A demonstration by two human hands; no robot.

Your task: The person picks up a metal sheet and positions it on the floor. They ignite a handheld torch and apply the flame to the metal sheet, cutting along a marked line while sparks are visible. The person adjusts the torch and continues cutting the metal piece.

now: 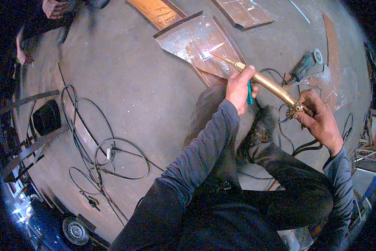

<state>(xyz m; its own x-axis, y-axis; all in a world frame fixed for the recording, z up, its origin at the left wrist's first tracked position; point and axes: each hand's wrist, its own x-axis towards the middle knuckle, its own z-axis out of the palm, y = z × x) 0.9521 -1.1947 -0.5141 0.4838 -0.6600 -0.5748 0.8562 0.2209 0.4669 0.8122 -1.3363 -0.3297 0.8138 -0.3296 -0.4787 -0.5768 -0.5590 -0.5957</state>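
My left hand [240, 88] is closed round the front of a brass torch [271, 87], with a slim teal object [250, 94] also in it. My right hand [319, 119] grips the torch's rear at the valve knobs [295, 109]. The torch's copper nozzle [223, 57] points up-left over a rusty, bent steel plate [179, 42], and a bright glow shows at its tip; whether it touches the plate I cannot tell. The plate has a raised edge and chalk marks, and lies just beyond my bent legs.
Another person's hand [56, 8] is at top left. Steel pieces [242, 12] lie beyond the plate. An angle grinder [301, 67] rests at right beside a curved rusty strip [329, 42]. Looped cables [112, 140] and steel bars [25, 102] lie at left. A dark car [43, 221] shows at lower left.
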